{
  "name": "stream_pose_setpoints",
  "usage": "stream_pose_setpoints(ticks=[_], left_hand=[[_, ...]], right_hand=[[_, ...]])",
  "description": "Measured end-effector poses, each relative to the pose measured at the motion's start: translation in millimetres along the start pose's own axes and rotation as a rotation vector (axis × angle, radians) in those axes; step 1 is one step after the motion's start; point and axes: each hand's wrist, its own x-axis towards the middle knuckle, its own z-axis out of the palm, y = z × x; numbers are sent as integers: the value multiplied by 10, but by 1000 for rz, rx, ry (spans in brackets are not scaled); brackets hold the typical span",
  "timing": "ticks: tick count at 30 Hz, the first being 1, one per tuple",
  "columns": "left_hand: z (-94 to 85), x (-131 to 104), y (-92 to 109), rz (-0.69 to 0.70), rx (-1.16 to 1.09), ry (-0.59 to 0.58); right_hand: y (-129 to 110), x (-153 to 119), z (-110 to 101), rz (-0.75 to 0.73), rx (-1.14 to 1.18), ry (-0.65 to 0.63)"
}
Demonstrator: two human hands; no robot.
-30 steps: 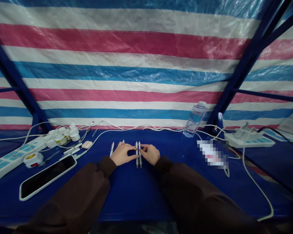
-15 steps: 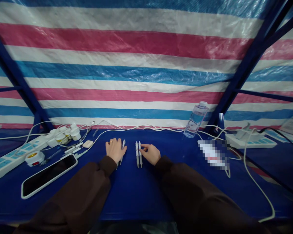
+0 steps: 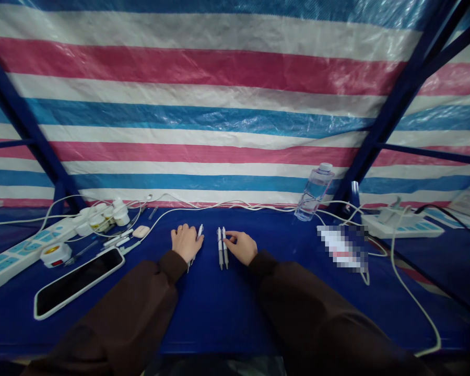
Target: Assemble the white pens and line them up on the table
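Two white-and-grey pens lie side by side on the blue tabletop, a left one (image 3: 220, 249) and a right one (image 3: 225, 256), both pointing away from me. My right hand (image 3: 242, 247) rests beside them, thumb and fingertips closed on the right-hand pen near its upper half. To their left, my left hand (image 3: 187, 242) lies over another pen (image 3: 200, 231). Its fingers are curled and the thumb presses along that pen, which slants slightly. A thin pen end (image 3: 188, 267) also shows below the palm; the rest is hidden under the hand.
On the left are a phone (image 3: 79, 282), a power strip (image 3: 31, 250), a white plug (image 3: 56, 255) and several loose pens (image 3: 116, 240). At right stand a clear bottle (image 3: 314, 193), a blurred-out packet (image 3: 342, 249) and another power strip (image 3: 403, 227). White cables run along the back.
My left hand has shifted slightly right, its fingers drawing in more, and the pen under its thumb leans more to the right. My right hand and its two pens look still.
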Motion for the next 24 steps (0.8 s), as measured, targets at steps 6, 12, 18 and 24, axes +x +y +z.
stream_pose_setpoints(ticks=[6,12,18,24], left_hand=[[-88,39,57,7,-421,230],[-124,36,87,9,-876,401],[-131,27,106,-53,-1209,364],[-74,71,131,-163,-1490,253]], right_hand=[[9,16,4,21,30,13],[41,37,13,36,143,47],[50,40,31,-11,218,149],[51,39,66,-152,340,222]])
